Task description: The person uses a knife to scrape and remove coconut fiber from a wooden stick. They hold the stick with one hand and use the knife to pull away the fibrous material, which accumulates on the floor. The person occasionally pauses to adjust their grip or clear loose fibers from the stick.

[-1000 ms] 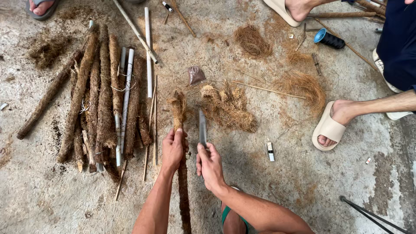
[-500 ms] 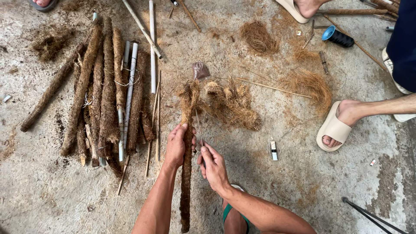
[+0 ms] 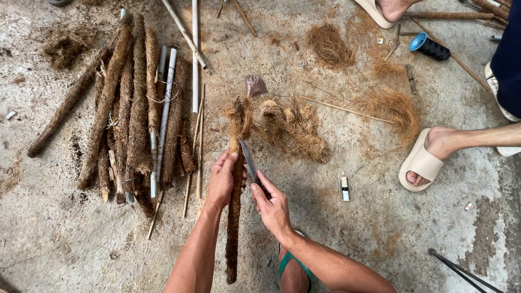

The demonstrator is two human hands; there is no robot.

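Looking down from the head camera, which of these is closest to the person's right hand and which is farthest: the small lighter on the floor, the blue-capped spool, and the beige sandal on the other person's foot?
From the right hand:
1. Small lighter, on the floor just to its right.
2. Beige sandal, farther right, on another person's foot.
3. Blue-capped spool, far up and right, near the top edge.
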